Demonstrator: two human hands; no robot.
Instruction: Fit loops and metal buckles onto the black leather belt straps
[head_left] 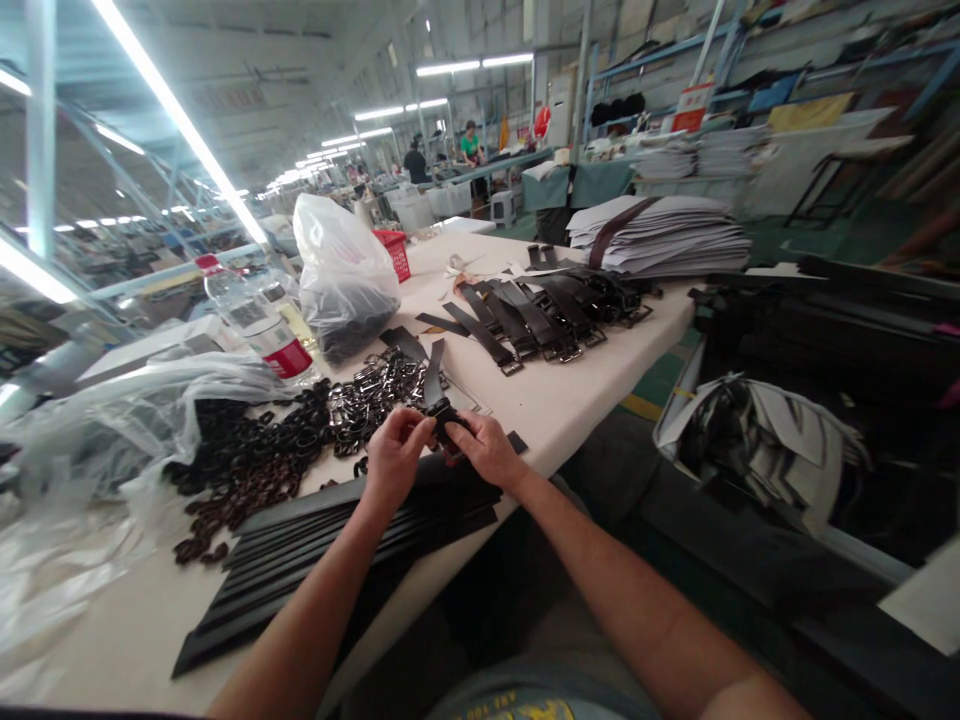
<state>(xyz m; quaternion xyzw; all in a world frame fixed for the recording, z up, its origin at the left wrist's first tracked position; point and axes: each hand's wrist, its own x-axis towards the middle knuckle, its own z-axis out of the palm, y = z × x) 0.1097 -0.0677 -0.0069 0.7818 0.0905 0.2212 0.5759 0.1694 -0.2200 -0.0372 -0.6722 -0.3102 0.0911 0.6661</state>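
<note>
My left hand (396, 452) and my right hand (486, 446) meet over the near side of the table, fingers closed on a black belt (433, 376). One end of the belt stands up above my fingers; the part between the fingertips is small and dark. Under and beside my hands lies a row of black straps (300, 555). To the left is a heap of shiny metal buckles (381, 392), touching piles of black loops (289, 432) and brown loops (234, 500). Farther right, several belts with buckles (536, 322) lie side by side.
A clear plastic bag with dark contents (345, 265), a bottle with a red label (259, 322) and a red basket (394, 252) stand behind the heaps. A stack of pale sheets (664, 238) sits at the far right. Right of the table is a container of strips (757, 440). Two people work far off.
</note>
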